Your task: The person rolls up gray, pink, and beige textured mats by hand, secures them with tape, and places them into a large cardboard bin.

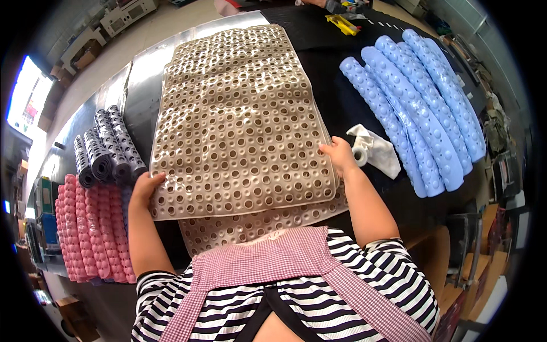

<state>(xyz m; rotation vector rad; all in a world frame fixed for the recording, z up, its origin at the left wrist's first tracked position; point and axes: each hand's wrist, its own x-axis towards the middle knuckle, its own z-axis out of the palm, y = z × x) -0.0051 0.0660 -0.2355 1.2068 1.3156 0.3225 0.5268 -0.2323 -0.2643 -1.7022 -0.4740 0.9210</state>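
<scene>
Through the head view I have both hands on the translucent beige rectangular plastic mat with rows of round holes [254, 149], which lies over the middle of the black tabletop [323, 74], its near edge close to the body. My left hand [149, 188] pinches the near left corner, thumb on top; my right hand [341, 155] grips the right edge a little farther up, also thumb over. The fingertips underneath are hidden, so I cannot tell how deep either grip goes.

Since the two holds are not level, I would draw them evenly, so the sheet stays square rather than skewing. A light outward tension should flatten the slack; the glossy ripples toward the far end suggest it is not fully smooth there. Below the near edge a second perforated beige layer [198, 238] shows; I cannot tell whether it is a separate sheet or a fold, so I would mind that the bumps do not catch on it.

On the right, I would leave elbow room beside the crumpled white cloth-like piece [383, 154] and the rolled light-blue bumpy mats [419, 117]; on the left, the grey-and-black patterned rolls [103, 156] sit just beside my left hand, so that wrist wants a tight path
</scene>
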